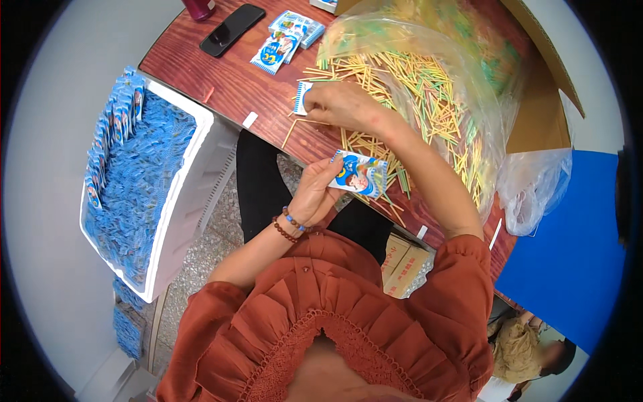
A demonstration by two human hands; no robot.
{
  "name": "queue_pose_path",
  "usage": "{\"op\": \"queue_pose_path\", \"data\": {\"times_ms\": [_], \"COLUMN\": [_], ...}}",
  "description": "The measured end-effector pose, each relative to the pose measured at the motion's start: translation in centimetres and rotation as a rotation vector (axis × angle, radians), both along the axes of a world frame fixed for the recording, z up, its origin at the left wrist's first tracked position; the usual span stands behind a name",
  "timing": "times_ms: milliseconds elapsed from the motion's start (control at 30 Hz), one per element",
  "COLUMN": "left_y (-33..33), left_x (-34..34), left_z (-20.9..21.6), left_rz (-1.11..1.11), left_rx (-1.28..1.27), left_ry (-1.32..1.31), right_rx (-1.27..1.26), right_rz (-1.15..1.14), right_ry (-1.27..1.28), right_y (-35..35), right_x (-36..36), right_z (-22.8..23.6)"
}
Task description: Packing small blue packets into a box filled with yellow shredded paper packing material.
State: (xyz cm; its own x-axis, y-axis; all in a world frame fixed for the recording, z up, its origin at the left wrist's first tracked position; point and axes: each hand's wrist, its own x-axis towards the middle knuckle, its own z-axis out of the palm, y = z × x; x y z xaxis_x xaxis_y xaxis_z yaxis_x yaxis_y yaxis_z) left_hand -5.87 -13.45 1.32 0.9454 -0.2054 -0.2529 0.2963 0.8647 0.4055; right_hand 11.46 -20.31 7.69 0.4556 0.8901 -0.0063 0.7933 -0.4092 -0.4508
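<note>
Left of the stick pile (429, 100), I cannot tell if the curled fingers of the right hand (345, 106) grip the wrapper (301, 99), while at the pile's near side the left hand (313, 193) pinches a blue-white packet (362, 175) that could drop if its edge slipped.

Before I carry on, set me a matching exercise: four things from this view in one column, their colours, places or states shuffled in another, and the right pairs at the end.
Column one
1. Left hand
2. Phone
3. White box
4. Thin sticks

Column two
A. Packed with many blue packets
B. Mostly pale yellow, in a loose heap
C. Holding one blue-and-white packet
D. Black, lying flat on the red-brown table

Pairs: 1-C, 2-D, 3-A, 4-B
</note>
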Motion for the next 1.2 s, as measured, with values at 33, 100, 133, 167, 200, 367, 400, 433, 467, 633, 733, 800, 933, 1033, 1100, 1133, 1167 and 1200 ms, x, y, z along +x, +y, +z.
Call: {"op": "queue_pose_path", "data": {"times_ms": [33,100,133,167,200,367,400,433,467,633,733,800,933,1033,1100,1133,1167,1200], "left_y": [0.6,2.1,2.8,3.6,4.3,6.7,6.9,7.3,7.6,7.9,7.2,7.0,7.0,6.9,6.5,6.3,6.1,5.9], "left_x": [-0.3,-0.8,-0.9,-0.9,-0.9,0.9,1.3,1.2,1.3,2.7,3.2,3.3,3.5,3.5,3.5,3.4,3.3,3.4], "left_z": [0.0,-0.2,-0.4,-0.7,-0.9,-0.7,-0.9,-1.2,-1.4,-3.6,-3.0,-2.6,-3.2,-3.3,-2.6,-1.9,-1.3,-1.0], "left_rz": [-0.02,-0.039,-0.034,0.027,0.088,0.259,0.276,0.304,0.317,0.191,0.169,0.176,0.135,0.122,0.126,0.196,0.265,0.266], "left_rx": [0.01,0.021,0.018,0.045,0.072,-0.004,0.01,0.031,0.038,-0.303,-0.361,-0.326,-0.333,-0.332,-0.33,-0.222,-0.115,-0.119], "left_ry": [0.004,0.02,0.022,0.024,0.028,-0.054,-0.051,-0.04,-0.036,-0.192,-0.218,-0.207,-0.23,-0.22,-0.215,-0.139,-0.063,-0.063], "right_rx": [-0.11,-0.123,-0.132,-0.146,-0.15,-0.036,-0.004,-0.014,-0.009,0.695,0.946,1.045,1.126,1.235,1.167,1.166,1.075,0.982], "right_rz": [0.012,0.004,-0.01,0.006,0.009,-0.097,-0.204,-0.261,-0.247,-0.265,-0.239,-0.201,-0.221,-0.154,-0.281,-0.285,-0.355,-0.42], "right_ry": [0.027,-0.1,-0.227,-0.239,-0.237,-0.133,-0.018,0.087,0.092,0.477,0.692,0.725,1.116,1.236,1.367,1.367,1.341,1.313], "right_y": [0.7,1.3,1.5,1.5,1.6,0.0,-1.1,-1.7,-2.4,-6.0,-5.7,-5.6,-5.6,-5.7,-5.9,-5.9,-5.9,-5.9], "right_x": [-0.4,-1.1,-1.4,-1.4,-1.6,-2.1,-2.3,-2.8,-3.0,-4.9,-6.5,-7.0,-8.1,-7.9,-7.8,-7.7,-7.5,-7.4], "right_z": [-0.5,-2.1,-2.8,-3.5,-3.8,-2.6,-1.5,-0.1,0.2,0.9,0.4,0.3,-0.1,0.2,1.4,1.7,2.0,2.3]}}
